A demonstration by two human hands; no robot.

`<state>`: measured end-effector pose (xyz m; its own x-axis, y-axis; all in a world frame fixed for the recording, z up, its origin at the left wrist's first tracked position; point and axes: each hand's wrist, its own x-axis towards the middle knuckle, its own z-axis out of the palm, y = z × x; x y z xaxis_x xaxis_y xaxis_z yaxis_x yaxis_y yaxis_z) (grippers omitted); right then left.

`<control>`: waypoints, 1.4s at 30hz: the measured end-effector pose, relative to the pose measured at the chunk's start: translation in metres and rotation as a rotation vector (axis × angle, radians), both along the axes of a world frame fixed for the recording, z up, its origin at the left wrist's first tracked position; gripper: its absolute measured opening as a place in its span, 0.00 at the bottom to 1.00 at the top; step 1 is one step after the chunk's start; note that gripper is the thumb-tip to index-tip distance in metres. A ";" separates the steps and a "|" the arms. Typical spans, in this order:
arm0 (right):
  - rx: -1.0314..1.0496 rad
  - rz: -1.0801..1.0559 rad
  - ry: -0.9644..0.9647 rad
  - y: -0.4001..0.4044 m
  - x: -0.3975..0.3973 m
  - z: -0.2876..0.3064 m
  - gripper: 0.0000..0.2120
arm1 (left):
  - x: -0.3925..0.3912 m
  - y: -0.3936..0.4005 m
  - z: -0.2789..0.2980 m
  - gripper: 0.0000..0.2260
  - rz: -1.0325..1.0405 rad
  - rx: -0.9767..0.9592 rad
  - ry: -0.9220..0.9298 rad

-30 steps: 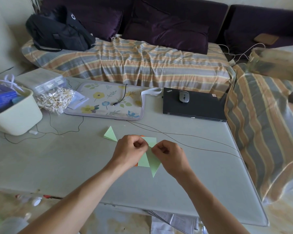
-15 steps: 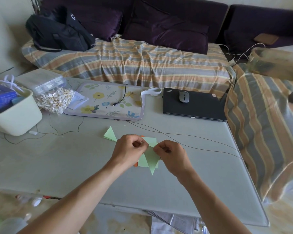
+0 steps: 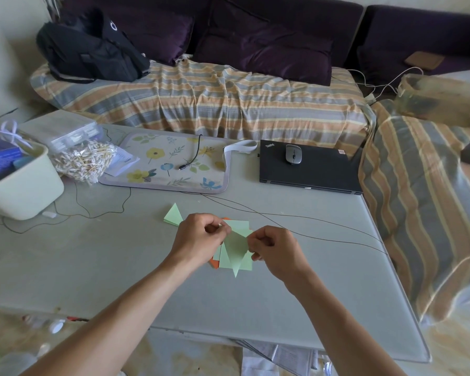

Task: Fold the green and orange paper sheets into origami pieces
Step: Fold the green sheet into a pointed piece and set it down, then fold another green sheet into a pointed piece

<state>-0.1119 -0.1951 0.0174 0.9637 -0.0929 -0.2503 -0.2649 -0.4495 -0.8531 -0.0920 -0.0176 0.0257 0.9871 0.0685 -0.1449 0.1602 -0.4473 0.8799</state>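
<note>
Both hands are working mid-frame over the grey table. The left hand is pinching the upper left corner of a green folded sheet with curled fingers; the right hand is pinching its right edge the same way. The sheet is pointing down to a sharp tip toward the lower centre of the frame and looks to be held just above the table, though how far off the surface I cannot tell.

Under it, more green sheets are lying flat in a loose stack, and an orange sheet is peeking out at the stack's lower left, mostly covered. A separate green folded triangle is sitting on the table just up and left of the left hand, apart from the stack.

A thin black cable is running across the table behind the hands. Upper centre-left: floral mat. Right of it a closed black laptop with a grey mouse on its lid. Left edge: cream bin, with a bag of cotton swabs beside it. A black backpack is lying on the striped sofa cover at the upper left
</note>
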 end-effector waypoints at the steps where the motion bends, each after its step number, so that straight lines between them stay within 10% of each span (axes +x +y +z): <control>1: -0.011 0.003 0.004 0.000 -0.001 0.000 0.06 | 0.001 0.002 -0.001 0.03 -0.001 -0.008 0.002; 13: 0.141 -0.083 0.010 0.009 0.003 0.000 0.04 | -0.012 0.004 -0.004 0.07 -0.263 -0.149 0.385; 42: 0.305 -0.198 0.162 0.135 0.067 -0.055 0.05 | -0.001 0.084 -0.027 0.09 -0.073 0.391 0.445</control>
<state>-0.0451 -0.0597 -0.0375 0.8802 -0.1708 -0.4428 -0.4634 -0.1082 -0.8795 -0.0932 0.0661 -0.0011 0.8414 0.1347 -0.5234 0.4325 -0.7484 0.5028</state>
